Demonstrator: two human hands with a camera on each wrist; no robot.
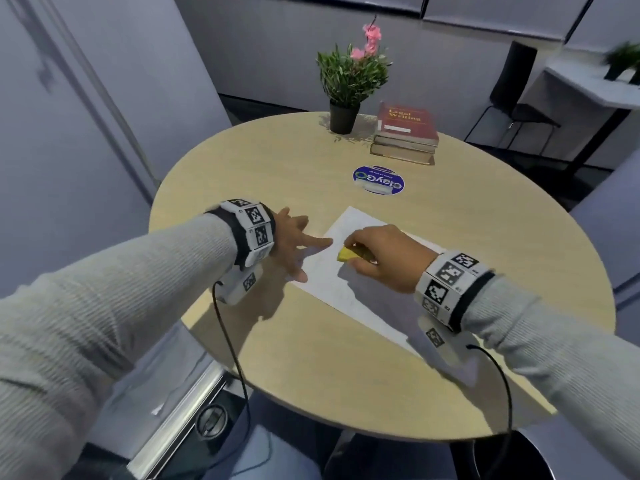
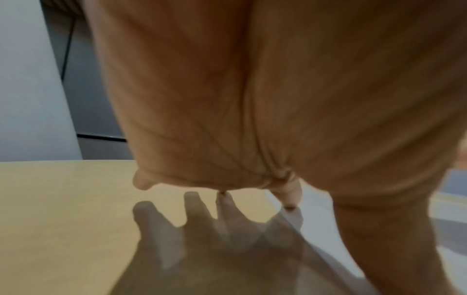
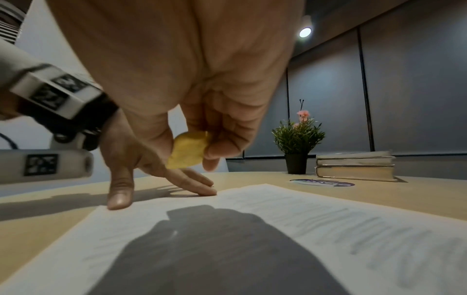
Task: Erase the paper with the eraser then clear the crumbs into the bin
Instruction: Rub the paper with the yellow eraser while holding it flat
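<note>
A white sheet of paper (image 1: 346, 285) with faint grey lines lies on the round wooden table (image 1: 311, 358). My left hand (image 1: 294, 244) is spread flat at the sheet's left edge, thumb and forefinger tips pressing down on it. In the left wrist view the left hand (image 2: 252, 99) fills the frame above the paper (image 2: 316, 211). My right hand (image 1: 381, 254) pinches a yellow eraser (image 1: 346, 254) over the sheet's left part. In the right wrist view the eraser (image 3: 188, 152) hangs slightly above the paper (image 3: 252, 229), held by the right hand (image 3: 202, 79). The left hand (image 3: 141, 165) is behind it.
At the table's far side stand a potted plant (image 1: 346, 81) and a stack of books (image 1: 405, 133). A round blue sticker (image 1: 378, 180) lies between them and the paper. A dark round shape (image 1: 519, 455) sits below the table's near right edge. A chair (image 1: 512, 98) stands beyond.
</note>
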